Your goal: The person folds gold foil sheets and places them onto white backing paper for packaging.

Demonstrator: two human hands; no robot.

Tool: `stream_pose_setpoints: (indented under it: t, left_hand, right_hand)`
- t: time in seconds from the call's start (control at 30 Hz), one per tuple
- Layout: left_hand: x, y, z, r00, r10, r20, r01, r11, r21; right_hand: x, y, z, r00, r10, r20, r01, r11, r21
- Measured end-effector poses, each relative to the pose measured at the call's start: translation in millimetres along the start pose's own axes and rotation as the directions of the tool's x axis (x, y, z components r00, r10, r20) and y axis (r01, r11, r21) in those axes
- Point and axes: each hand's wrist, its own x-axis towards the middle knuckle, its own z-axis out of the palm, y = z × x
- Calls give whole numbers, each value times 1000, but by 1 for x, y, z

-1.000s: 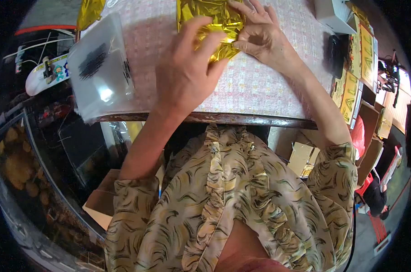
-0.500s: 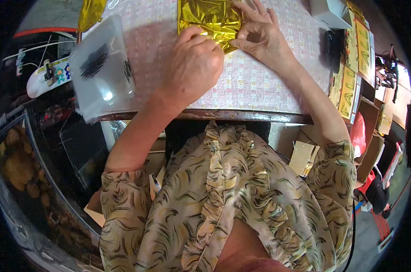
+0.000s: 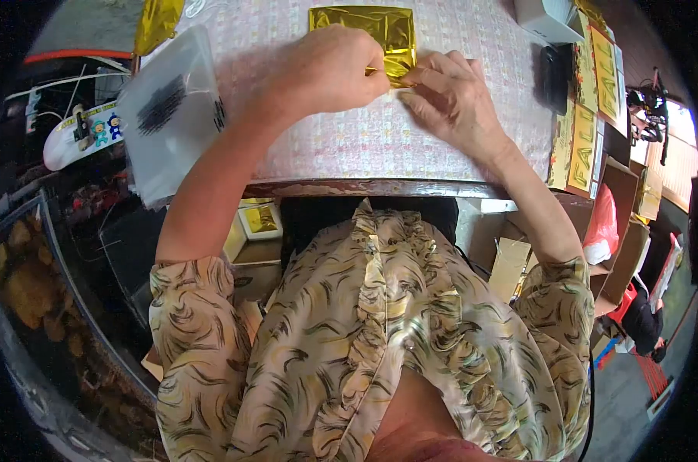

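A shiny gold foil piece (image 3: 372, 21) lies folded on the cloth-covered table at the top middle. My left hand (image 3: 335, 69) is closed over its near left part, with a bit of foil showing between the fingers. At the near right corner, my right hand (image 3: 455, 96) has its curled fingers and thumb on the foil's edge. My left hand hides much of the foil's near side, so what lies under or inside it cannot be seen.
Clear plastic bags (image 3: 172, 115) lie at the table's left edge, below more gold foil (image 3: 158, 23). On the right are a white box (image 3: 547, 19), a black object (image 3: 550, 79) and yellow printed boxes (image 3: 584, 150). Below the table edge sits an open box with a gold item (image 3: 261, 219).
My left hand has turned and moved up and slightly right over the foil. The right hand has shifted slightly down, its fingers more curled. The foil now looks flatter and shorter.
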Motion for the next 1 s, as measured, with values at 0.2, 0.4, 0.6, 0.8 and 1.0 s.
stream_pose_setpoints:
  t: [0.2, 0.4, 0.6, 0.8, 1.0]
  left_hand:
    - [13, 2, -13, 980, -70, 187, 80, 996, -45]
    - [-10, -38, -16, 998, -64, -1, 54, 859, -509]
    - [-66, -63, 10, 889, -237, -392, 65, 912, -404]
    - [-74, -48, 34, 877, -214, -431, 181, 977, -117]
    - [-69, -48, 38, 845, -197, -497, 162, 980, -113]
  right_hand:
    - [-4, -1, 8, 991, 131, -35, -128, 990, 65]
    - [4, 3, 7, 928, 358, 104, -367, 829, 421]
    - [7, 2, 6, 871, 444, 211, -487, 717, 499]
    - [6, -3, 8, 914, 391, 106, -403, 850, 340]
    - [-4, -1, 20, 913, 407, -4, -391, 881, 266]
